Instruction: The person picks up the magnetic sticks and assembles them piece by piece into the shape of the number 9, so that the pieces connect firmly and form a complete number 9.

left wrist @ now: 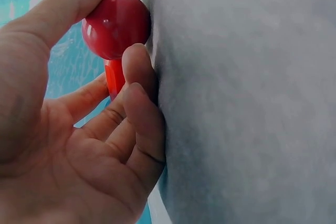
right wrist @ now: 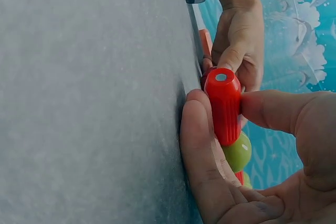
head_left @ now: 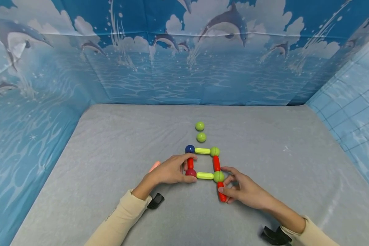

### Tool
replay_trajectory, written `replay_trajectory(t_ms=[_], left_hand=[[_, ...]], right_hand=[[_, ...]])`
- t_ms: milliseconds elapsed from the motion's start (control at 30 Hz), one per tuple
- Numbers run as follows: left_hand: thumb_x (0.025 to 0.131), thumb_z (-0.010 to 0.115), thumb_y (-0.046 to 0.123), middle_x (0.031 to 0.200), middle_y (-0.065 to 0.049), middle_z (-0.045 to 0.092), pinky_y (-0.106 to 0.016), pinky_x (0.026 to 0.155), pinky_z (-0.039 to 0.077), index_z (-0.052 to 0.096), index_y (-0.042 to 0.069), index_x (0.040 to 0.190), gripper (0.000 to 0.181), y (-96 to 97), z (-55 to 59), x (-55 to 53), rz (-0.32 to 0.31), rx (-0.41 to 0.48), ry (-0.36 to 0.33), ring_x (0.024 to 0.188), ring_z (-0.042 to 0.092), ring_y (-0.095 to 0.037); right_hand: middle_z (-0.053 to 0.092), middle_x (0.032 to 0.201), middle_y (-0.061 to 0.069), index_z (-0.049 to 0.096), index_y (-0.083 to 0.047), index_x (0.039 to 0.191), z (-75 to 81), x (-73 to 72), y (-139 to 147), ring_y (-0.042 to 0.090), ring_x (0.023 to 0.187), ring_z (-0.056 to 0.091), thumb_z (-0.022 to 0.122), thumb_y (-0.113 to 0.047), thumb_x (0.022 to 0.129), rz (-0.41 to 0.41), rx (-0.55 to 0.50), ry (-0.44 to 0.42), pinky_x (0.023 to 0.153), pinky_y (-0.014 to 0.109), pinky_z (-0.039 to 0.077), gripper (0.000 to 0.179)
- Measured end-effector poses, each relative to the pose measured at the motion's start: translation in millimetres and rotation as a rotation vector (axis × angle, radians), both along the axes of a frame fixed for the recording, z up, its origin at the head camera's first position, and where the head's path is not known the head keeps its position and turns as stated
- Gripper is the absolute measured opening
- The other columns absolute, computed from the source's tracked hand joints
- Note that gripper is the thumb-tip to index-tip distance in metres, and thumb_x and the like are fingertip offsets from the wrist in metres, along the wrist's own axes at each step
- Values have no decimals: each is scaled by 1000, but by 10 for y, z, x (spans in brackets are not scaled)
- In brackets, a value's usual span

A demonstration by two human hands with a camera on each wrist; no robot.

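Note:
A square of rods and balls lies on the grey cloth. Its corners are a blue ball [head_left: 190, 149], a crimson ball [head_left: 191, 173] and two green balls [head_left: 215, 151], with yellow rods [head_left: 204, 176] and red rods [head_left: 216, 163] between them. My left hand [head_left: 172, 169] holds the left side, its thumb on the crimson ball and its index finger across the red rod there. With thumb and fingers, my right hand [head_left: 247, 189] pinches another red rod [right wrist: 224, 108], whose far end meets the near right green ball [right wrist: 239, 153]. A small metal disc shows in its near end.
Two loose green balls [head_left: 201, 137] lie beyond the square. An orange-pink piece [head_left: 154, 166] sits partly hidden behind the left hand. Dolphin-printed blue sheets [head_left: 169, 75] stand around the grey surface [head_left: 110, 136]. Black wrist mounts [head_left: 155, 201] hang at both cuffs.

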State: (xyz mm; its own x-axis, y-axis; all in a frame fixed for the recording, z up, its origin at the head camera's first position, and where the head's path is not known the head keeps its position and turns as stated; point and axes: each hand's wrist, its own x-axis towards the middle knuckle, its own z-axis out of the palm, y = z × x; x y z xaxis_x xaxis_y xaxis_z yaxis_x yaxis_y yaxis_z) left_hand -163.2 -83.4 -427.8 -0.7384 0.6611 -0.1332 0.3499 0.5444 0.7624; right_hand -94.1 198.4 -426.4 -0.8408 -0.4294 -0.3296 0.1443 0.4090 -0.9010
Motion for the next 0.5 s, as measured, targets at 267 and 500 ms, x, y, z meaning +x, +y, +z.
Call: replay_trajectory(t_ms=[267,500], left_hand=[[85,81,30,91,1,55,-23,65,46,54,17,137,60,-4,5,1,-13,-4,-2,76,54,-12],[84,81,31,91,1,55,-23,64,45,55,18,137,60,-6,13,4,-13,-3,-12,76,54,-12]], right_hand=[[60,105,16,23,3,153,0,5,-2,25,76,70,73,-26,93,-3,19,37,66,36,59,83],[60,105,16,26,3,153,5,12,5,25,75,69,73,-27,93,1,29,61,65,36,59,81]])
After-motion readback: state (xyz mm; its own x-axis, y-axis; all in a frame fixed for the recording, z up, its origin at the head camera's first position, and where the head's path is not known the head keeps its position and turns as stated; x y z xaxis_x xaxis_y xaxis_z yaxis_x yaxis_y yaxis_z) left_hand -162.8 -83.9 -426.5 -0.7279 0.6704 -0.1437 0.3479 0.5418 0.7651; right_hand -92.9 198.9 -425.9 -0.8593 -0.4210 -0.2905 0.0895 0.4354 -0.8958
